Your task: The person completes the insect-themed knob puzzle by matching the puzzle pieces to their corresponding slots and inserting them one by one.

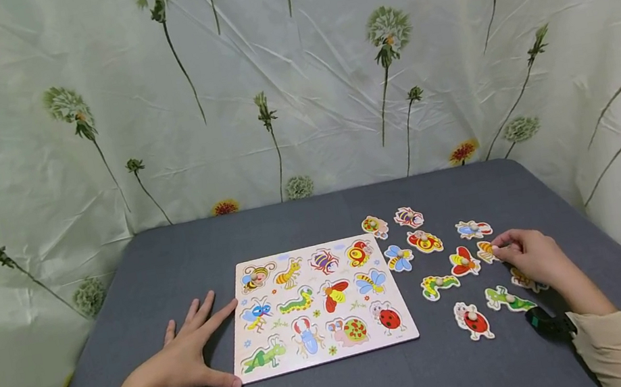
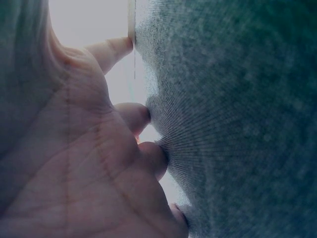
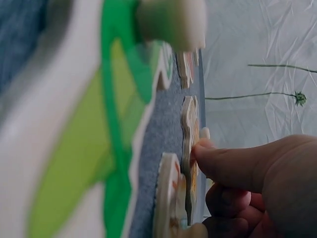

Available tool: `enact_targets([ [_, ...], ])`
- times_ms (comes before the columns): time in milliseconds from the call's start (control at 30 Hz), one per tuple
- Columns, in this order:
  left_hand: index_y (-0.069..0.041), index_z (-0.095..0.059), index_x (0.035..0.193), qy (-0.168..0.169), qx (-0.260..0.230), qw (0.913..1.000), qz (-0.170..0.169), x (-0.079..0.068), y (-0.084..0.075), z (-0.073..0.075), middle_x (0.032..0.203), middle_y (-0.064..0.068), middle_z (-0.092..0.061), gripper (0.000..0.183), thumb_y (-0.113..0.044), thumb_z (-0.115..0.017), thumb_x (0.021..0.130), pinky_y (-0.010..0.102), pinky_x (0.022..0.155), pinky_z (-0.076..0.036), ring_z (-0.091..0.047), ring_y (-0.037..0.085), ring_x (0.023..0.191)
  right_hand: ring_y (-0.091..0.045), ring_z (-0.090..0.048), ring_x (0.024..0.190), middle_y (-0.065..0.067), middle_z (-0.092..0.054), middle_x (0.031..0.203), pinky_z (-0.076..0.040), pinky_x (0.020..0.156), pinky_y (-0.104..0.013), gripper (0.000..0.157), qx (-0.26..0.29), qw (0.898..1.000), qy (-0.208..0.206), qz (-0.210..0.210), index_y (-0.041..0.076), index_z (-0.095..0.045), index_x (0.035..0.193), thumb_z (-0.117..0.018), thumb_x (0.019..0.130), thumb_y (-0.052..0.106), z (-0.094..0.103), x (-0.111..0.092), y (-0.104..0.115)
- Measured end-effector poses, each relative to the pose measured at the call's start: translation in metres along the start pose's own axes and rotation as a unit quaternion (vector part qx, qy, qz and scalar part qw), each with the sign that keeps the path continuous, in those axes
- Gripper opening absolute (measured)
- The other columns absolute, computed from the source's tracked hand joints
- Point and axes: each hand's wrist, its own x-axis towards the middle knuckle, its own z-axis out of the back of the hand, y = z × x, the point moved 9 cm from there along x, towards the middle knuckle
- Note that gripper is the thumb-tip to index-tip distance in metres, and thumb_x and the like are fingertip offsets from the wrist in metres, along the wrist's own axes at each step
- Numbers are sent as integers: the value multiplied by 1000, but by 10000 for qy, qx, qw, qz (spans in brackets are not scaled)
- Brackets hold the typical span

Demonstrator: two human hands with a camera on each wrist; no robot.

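Flat on the table lies a pale wooden puzzle board (image 1: pixel 321 321) printed with colourful insects. My left hand (image 1: pixel 185 357) is spread at its left side, thumb at the near left corner and index finger at the left edge. The left wrist view shows that palm (image 2: pixel 74 158) with its fingertips down on the cloth. To the right of the board, my right hand (image 1: pixel 534 257) pinches an orange-yellow insect puzzle piece (image 1: pixel 485 252) between thumb and fingers. In the right wrist view the thumb (image 3: pixel 223 161) presses against this piece, close to its small knob (image 3: pixel 204 133).
Loose knobbed pieces surround the right hand: a ladybug (image 1: pixel 474 321), a green grasshopper (image 1: pixel 510 299), a caterpillar (image 1: pixel 440 285), a red-winged fly (image 1: pixel 465 261) and several more. A yellow piece (image 1: pixel 524 280) lies partly beneath the hand. Behind the dark table hangs a flowered curtain (image 1: pixel 322 116).
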Motion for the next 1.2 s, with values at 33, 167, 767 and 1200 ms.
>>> enact_targets([
  [33, -30, -28, 172, 0, 7, 10000, 6, 0, 0, 0, 179, 28, -3, 133, -62, -99, 63, 93, 111, 5, 2, 63, 161, -14, -44, 60, 3, -47, 69, -31, 58, -29, 31, -4, 10000, -9, 27, -5, -71, 117, -66, 106, 23, 0, 0, 0],
  [167, -30, -28, 172, 4, 5, 10000, 15, 0, 1, 0, 179, 28, -3, 133, -61, -99, 63, 93, 111, 5, 2, 63, 161, -13, -43, 59, 2, -46, 69, -31, 56, -30, 28, -6, 9999, -10, 110, -3, -71, 118, -67, 106, 22, 1, -1, 0],
  [767, -30, -28, 172, 42, -10, 10000, -53, 1, 0, 0, 180, 28, -2, 132, -62, -98, 65, 92, 111, 7, 4, 64, 161, -13, -47, 62, 2, -52, 70, -33, 58, -29, 33, 58, 10000, 77, -23, -3, -74, 119, -74, 102, 26, 0, -1, -1],
  [1200, -30, -28, 172, 23, 18, 10000, -39, 0, 0, -1, 180, 28, -2, 132, -63, -98, 65, 92, 111, 6, 3, 64, 161, -18, -46, 64, -1, -49, 74, -31, 59, -31, 37, -145, 9995, 225, -152, -10, -66, 118, -64, 106, 25, -5, 0, 2],
])
